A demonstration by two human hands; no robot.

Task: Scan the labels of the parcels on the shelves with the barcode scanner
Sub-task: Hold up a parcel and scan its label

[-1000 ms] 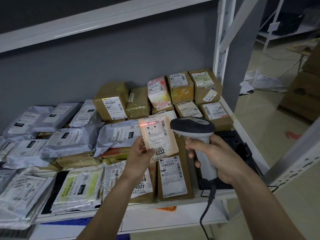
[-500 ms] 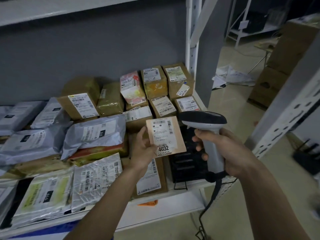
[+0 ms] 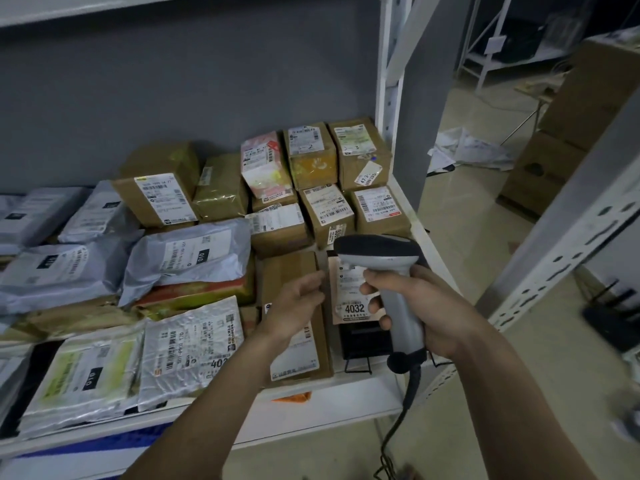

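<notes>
A: Item in hand?
B: Barcode scanner (image 3: 384, 268), grey body, dark head. Gripped at the handle by right hand (image 3: 420, 311), fingers curled round it, index at the front. Black cable (image 3: 403, 407) hanging toward 6 o'clock.

A: Parcel nearest the scanner?
B: Flat tan parcel (image 3: 348, 294), label facing up, "4032" printed large near its lower edge. Lying at 9 o'clock of the scanner handle, partly covered by the scanner head, resting over a black device (image 3: 363, 341) at the shelf's right end.

A: Left hand (image 3: 296, 306)?
B: Fingers loosely curled, tips just beside the parcel's left edge; actual touch not determinable. Holding nothing visible.

A: Remaining stock on shelf (image 3: 311, 398)?
B: Brown cartons (image 3: 159, 188) at 12 o'clock, white barcode labels; handwritten "2" and "3" on two rear cartons. Grey poly mailers (image 3: 187, 254) at 9 o'clock, black tags reading "OTO". Silver mailer (image 3: 192, 348) at front, number starting "40". Other label print too small to read.
</notes>
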